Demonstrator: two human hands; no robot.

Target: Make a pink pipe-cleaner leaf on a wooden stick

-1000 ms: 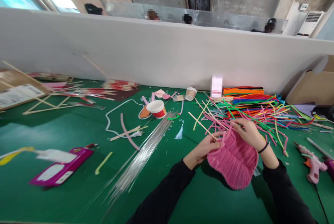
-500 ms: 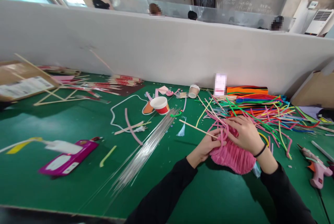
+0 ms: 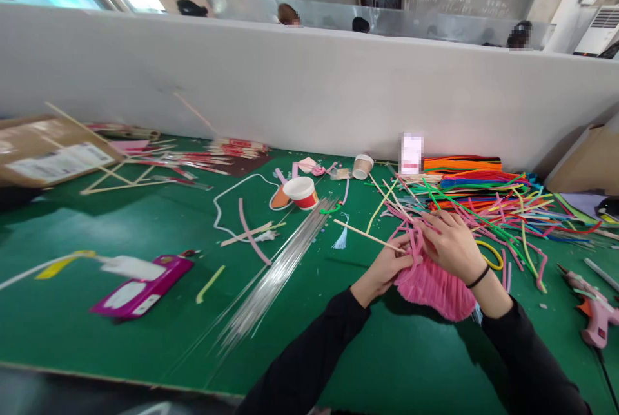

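A pink bundle of fuzzy pipe cleaners (image 3: 438,292), pressed side by side into a rounded shape, hangs just above the green table between my hands. My left hand (image 3: 385,269) pinches its upper left side, where loose pink stems loop upward. Out from that spot a thin wooden stick (image 3: 360,232) points to the left. My right hand (image 3: 452,244) is curled over the top of the bundle, fingertips on the pink loops near my left hand. Its thumb is mostly hidden. A light blue tassel (image 3: 340,234) lies on the table left of my hands.
Many coloured pipe cleaners (image 3: 483,189) are piled behind my right hand. A pink glue gun (image 3: 597,315) lies at the right. Left of me are clear thin rods (image 3: 275,279), a paper cup (image 3: 300,193) and a purple device (image 3: 145,289) with a cable. A white partition (image 3: 290,86) stands behind.
The whole view has shifted slightly, with things appearing a little further right. Both hands keep their hold on the pink bundle, with hardly any movement of the fingers.
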